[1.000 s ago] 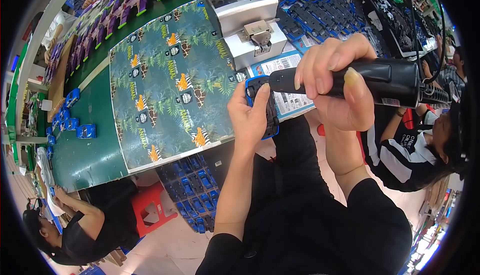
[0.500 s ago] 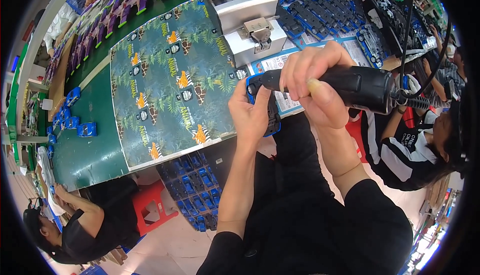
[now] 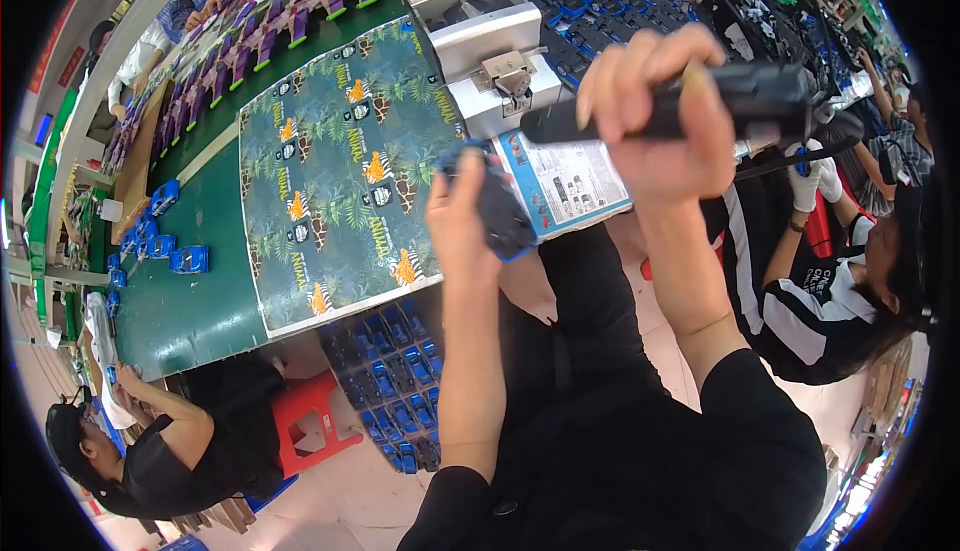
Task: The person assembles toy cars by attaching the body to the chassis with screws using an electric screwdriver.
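Note:
My left hand (image 3: 460, 226) is closed round a blue toy car (image 3: 505, 216), whose black underside faces up near the table's front edge. The car is somewhat blurred. My right hand (image 3: 660, 136) grips a black electric screwdriver (image 3: 765, 96), held nearly level above the table with its front end pointing left. A gap separates the screwdriver from the car. Behind the tool's front end stands a metal box-shaped device (image 3: 475, 21) with a small metal block on its front, likely a screw feeder.
A jungle-patterned sheet (image 3: 345, 181) covers the green table (image 3: 190, 311). Blue cars (image 3: 188, 259) stand at left; car undersides (image 3: 580, 21) lie at the back. A printed card sheet (image 3: 575, 186) lies right of my left hand. Seated people flank me. More cars (image 3: 390, 371) sit below the table.
The screwdriver has come up off the car, moving up and away with my right hand. My left hand has shifted slightly left and tilted the car.

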The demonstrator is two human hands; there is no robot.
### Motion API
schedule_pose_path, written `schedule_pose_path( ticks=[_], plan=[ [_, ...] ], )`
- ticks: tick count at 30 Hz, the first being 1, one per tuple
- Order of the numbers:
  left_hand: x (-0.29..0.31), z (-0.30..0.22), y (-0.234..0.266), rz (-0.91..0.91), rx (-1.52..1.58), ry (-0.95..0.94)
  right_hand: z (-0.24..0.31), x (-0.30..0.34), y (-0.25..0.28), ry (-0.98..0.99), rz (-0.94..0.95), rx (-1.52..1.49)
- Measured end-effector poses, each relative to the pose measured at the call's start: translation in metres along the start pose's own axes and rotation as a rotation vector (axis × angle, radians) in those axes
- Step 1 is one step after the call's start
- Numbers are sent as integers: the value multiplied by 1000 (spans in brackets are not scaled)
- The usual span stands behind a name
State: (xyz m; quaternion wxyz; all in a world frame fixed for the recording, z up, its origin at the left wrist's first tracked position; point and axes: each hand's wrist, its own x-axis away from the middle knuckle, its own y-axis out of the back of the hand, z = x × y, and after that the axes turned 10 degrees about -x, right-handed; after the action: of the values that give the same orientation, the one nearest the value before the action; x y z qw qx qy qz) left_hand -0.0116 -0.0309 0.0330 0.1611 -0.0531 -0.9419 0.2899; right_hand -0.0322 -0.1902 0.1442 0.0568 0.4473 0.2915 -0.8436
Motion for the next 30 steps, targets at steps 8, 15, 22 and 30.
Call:
schedule_pose_path(
  ticks=[8,15,22,30],
  plan=[
    [-2,4,28,218,38,-59,-40,-41,20,57,-125,395],
    [-8,5,33,162,146,-61,-60,-53,10,-104,-126,620],
    [-13,12,31,190,142,-92,-23,-35,-4,-412,-207,311],
    [-13,8,29,120,91,-94,-3,16,-30,-393,-69,58]
  ],
)
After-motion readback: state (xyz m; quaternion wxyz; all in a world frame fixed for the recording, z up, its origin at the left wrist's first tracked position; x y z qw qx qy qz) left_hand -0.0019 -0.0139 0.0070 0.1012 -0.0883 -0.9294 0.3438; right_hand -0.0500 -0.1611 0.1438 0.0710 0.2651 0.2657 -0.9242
